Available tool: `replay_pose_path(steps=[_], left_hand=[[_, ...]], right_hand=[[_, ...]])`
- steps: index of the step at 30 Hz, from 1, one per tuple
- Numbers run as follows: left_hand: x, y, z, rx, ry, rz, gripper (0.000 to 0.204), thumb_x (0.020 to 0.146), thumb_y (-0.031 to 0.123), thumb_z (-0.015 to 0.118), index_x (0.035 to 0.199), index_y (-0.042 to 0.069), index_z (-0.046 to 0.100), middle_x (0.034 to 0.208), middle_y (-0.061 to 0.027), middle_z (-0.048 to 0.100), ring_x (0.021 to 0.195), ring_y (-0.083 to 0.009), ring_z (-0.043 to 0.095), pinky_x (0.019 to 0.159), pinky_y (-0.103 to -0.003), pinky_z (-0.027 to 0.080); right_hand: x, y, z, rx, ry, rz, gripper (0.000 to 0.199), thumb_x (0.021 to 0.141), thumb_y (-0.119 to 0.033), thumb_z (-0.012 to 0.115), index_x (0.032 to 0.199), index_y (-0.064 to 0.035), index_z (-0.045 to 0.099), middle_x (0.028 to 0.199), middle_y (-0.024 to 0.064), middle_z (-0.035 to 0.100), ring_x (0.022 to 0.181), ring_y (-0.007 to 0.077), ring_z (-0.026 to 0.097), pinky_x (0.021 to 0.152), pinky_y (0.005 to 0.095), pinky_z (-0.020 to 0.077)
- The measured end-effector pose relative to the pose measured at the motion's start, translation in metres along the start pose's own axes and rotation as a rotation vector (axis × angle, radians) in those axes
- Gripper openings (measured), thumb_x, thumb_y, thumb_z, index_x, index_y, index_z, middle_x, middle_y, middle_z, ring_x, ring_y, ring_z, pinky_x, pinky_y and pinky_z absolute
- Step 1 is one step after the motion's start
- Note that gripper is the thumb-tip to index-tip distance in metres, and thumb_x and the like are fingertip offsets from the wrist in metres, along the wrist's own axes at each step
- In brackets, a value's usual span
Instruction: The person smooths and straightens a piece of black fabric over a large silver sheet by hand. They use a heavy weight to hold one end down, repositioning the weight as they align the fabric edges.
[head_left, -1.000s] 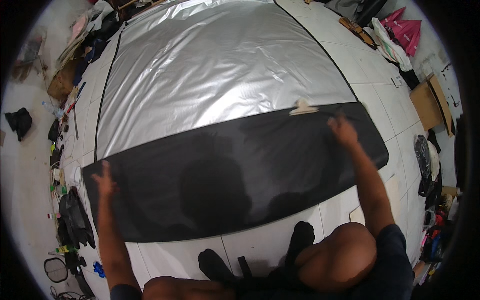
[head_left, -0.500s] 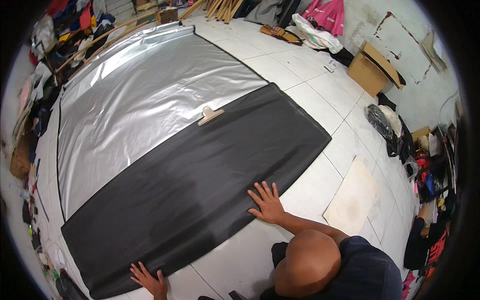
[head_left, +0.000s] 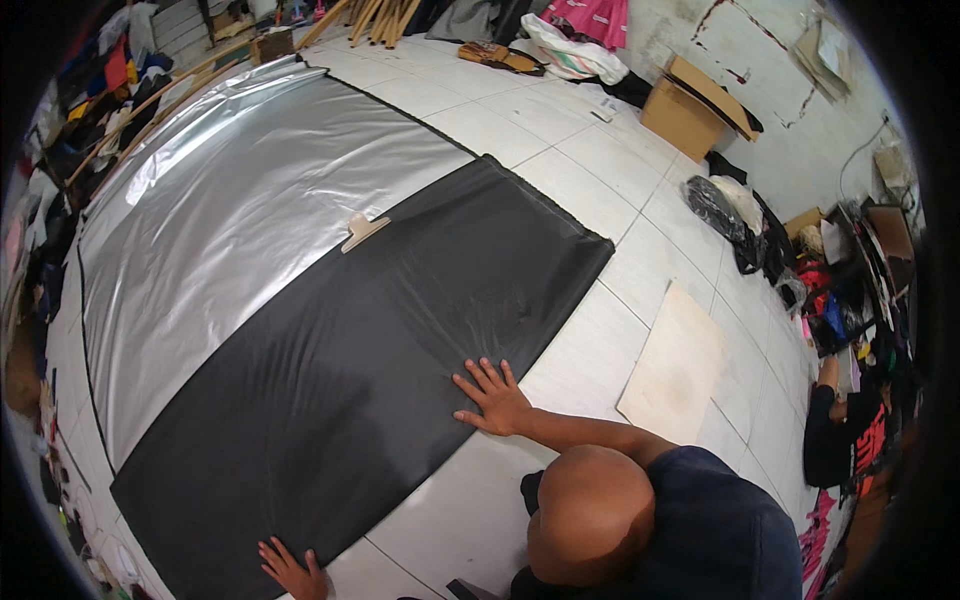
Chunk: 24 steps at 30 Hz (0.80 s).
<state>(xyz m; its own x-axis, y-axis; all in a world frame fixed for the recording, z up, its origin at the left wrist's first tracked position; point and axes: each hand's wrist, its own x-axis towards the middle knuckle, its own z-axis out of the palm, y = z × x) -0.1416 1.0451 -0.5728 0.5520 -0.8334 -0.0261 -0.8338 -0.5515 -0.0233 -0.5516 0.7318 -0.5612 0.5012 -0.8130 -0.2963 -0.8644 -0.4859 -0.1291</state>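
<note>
A large sheet lies across the tiled floor, with a silver part (head_left: 250, 190) at the far side and a black part (head_left: 340, 340) nearer me. My right hand (head_left: 495, 400) rests flat on the black part by its near edge, fingers spread. Creases fan out from around that hand. Farther left along the same edge, my left hand (head_left: 292, 570) also lies flat with fingers apart; its wrist is cut off by the lower border. A wide metal clip (head_left: 363, 232) grips the line where black meets silver. Neither hand holds anything.
A cream board (head_left: 675, 350) lies on the floor to the right. Beyond it are a cardboard box (head_left: 690, 105), plastic bags (head_left: 720, 210) and heaped cloth. Wooden sticks (head_left: 380, 20) lie at the back. At the right rim another person's dark shirt (head_left: 842, 440) shows.
The view has shifted, so most of the scene sits farther left. Creases now spread across the black part from near my right hand. Both hands stay flat near its edge.
</note>
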Motion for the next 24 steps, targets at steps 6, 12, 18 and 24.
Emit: replay_pose_path(steps=[6, 12, 18, 24], left_hand=[[-0.02, 0.004, -0.022, -0.087, -0.099, 0.036, 0.08, 0.089, 0.059, 0.04, 0.145, 0.004, 0.023, 0.149, -0.0251, 0.016, 0.137, -0.0436, 0.017, 0.108, -0.058, 0.011], [-0.051, -0.033, 0.009, -0.142, 0.225, -0.448, 0.083, 0.086, 0.06, 0.049, 0.138, -0.003, 0.033, 0.138, -0.0359, 0.029, 0.128, -0.0471, 0.031, 0.102, -0.06, 0.025], [-0.032, -0.067, -0.01, -0.995, 0.409, -1.058, 0.053, 0.086, 0.033, 0.062, 0.113, -0.011, 0.052, 0.109, -0.0247, 0.057, 0.1, -0.0345, 0.055, 0.082, -0.043, 0.048], [-0.023, -0.096, -0.013, -1.785, 0.299, -1.174, 0.036, 0.089, 0.023, 0.057, 0.101, -0.012, 0.053, 0.094, -0.0124, 0.055, 0.078, -0.0227, 0.051, 0.065, -0.034, 0.047]], right_hand=[[-0.059, 0.013, -0.011, 0.204, 0.161, 0.019, 0.07, 0.09, -0.048, 0.047, 0.146, -0.0144, 0.023, 0.15, 0.0204, 0.016, 0.14, 0.0354, 0.013, 0.112, 0.054, 0.0094], [-0.186, 0.11, 0.002, 0.138, 0.172, 0.543, 0.092, 0.065, -0.019, 0.071, 0.143, -0.0055, 0.024, 0.143, 0.0252, 0.028, 0.133, 0.0391, 0.027, 0.107, 0.0515, 0.0265], [-0.291, 0.191, 0.05, 0.056, -0.015, 0.777, 0.085, 0.069, -0.011, 0.068, 0.141, -0.0017, 0.024, 0.14, 0.0299, 0.031, 0.123, 0.0419, 0.041, 0.099, 0.045, 0.0403], [-0.259, 0.207, 0.048, 0.095, 0.49, 0.826, 0.048, 0.077, -0.001, 0.055, 0.125, 0.001, 0.049, 0.12, 0.0242, 0.054, 0.107, 0.0372, 0.056, 0.093, 0.0415, 0.0437]])
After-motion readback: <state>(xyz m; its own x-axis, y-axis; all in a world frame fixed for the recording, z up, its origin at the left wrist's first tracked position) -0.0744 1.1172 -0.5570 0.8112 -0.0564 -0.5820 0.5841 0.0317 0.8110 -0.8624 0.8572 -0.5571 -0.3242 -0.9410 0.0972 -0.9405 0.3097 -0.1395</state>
